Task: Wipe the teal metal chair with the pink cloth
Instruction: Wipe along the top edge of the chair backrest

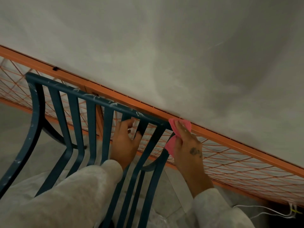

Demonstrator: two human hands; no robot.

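Observation:
The teal metal chair (74, 112) fills the lower left, seen from behind its slatted backrest, with white smears along the top rail. My left hand (125, 142) reaches through the slats and grips one slat near the top rail. My right hand (185, 142) holds the pink cloth (174, 127) wrapped around the backrest's upper right corner and outer upright. Part of the cloth shows above my fingers and part below them.
An orange metal frame with thin wire mesh (230, 142) runs diagonally just behind the chair against a grey wall (164, 46). The floor is pale tile (172, 203). White cables (271, 211) lie at the lower right.

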